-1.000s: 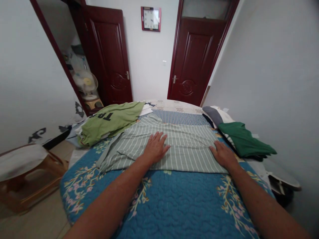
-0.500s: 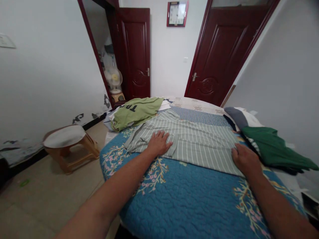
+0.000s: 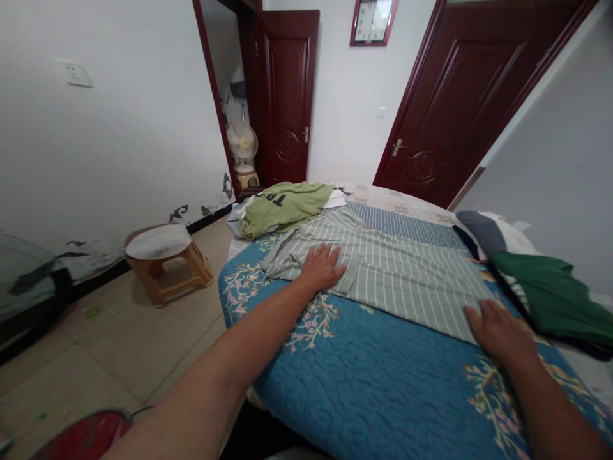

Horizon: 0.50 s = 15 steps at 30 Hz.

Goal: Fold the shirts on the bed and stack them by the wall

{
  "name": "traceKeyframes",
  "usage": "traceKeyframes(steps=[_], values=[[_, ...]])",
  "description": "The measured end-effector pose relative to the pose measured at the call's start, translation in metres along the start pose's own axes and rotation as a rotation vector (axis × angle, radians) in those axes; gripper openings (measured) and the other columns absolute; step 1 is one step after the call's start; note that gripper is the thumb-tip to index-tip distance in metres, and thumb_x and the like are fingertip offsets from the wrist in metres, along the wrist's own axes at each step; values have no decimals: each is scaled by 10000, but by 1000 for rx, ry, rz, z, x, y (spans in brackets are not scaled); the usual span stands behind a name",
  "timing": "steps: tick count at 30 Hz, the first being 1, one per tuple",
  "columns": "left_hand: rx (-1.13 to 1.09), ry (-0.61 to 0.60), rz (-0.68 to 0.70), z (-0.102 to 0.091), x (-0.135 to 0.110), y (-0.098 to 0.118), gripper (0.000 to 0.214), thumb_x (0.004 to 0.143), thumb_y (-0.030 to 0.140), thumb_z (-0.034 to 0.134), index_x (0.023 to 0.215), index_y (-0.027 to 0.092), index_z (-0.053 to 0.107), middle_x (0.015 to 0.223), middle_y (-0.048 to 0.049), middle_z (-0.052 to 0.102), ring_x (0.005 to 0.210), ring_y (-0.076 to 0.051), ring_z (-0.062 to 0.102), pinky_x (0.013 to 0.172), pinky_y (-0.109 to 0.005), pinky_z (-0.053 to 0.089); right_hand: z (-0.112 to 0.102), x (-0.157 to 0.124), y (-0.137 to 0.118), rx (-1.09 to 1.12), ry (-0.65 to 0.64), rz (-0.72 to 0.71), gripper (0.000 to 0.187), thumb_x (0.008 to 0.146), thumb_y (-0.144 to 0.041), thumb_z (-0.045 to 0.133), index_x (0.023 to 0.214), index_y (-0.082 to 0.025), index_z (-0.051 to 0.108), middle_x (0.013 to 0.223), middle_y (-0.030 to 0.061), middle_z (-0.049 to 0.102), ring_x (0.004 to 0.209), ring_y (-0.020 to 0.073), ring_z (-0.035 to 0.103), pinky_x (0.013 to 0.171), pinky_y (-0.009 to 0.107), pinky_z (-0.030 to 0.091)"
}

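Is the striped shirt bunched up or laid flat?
Mostly flat: the striped shirt stretches across the blue quilt, lightly creased, left hand on it, right hand at its edge.

My left hand hides part of the shirt mid-frame. The clock is cropped at the top; lower left, I can't identify the cropped red thing.

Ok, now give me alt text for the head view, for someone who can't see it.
A person's left hand lies flat on a striped shirt spread over a blue floral bedcover, the right hand at its right end. Beyond are a light green garment at left and a dark green one at right.
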<state>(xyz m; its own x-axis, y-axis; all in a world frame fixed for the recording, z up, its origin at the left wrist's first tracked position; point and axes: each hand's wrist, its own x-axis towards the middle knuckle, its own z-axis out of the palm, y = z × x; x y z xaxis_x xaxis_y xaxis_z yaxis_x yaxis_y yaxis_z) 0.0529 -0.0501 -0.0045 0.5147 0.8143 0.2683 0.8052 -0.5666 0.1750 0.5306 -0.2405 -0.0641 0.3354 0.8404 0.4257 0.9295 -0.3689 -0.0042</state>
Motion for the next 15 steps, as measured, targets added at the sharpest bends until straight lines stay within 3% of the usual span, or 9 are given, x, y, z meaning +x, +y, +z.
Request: traceKeyframes(steps=[2, 8, 11, 15], values=[[8, 1, 15, -5, -2, -6, 709, 1078, 589, 452, 1686, 228, 401, 1740, -157, 412, 1641, -363, 285, 1330, -602, 183, 1, -1, 2, 19, -59, 52, 686, 967, -619, 404, 1458, -233, 688, 1467, 226, 666, 1372, 440, 624, 1163, 635, 471], [98, 10, -31, -23, -8, -38, 611, 1083, 555, 457, 1592, 225, 531, 1659, -167, 514, 1582, -364, 382, 1308, -590, 232, -6, -4, -7, -11, -120, 91, 798, 1036, -643, 271, 1513, -104, 616, 1556, 265, 591, 1502, 419, 511, 1204, 640, 418], [104, 21, -44, -21, -1, -54, 562, 1100, 529, 412, 1519, 201, 593, 1516, -174, 637, 1471, -345, 509, 1241, -561, 346, -18, -4, -20, -25, -184, 142, 755, 1075, -607, 265, 1564, -112, 558, 1633, 226, 529, 1550, 389, 450, 1251, 621, 365], [97, 14, 16, -11, 10, -68, 537, 1087, 546, 427, 1434, 210, 662, 1479, -161, 667, 1417, -349, 563, 1193, -556, 404, -31, -3, -31, -35, -255, 203, 725, 1100, -581, 264, 1619, -126, 488, 1713, 186, 437, 1592, 378, 374, 1291, 620, 294]])
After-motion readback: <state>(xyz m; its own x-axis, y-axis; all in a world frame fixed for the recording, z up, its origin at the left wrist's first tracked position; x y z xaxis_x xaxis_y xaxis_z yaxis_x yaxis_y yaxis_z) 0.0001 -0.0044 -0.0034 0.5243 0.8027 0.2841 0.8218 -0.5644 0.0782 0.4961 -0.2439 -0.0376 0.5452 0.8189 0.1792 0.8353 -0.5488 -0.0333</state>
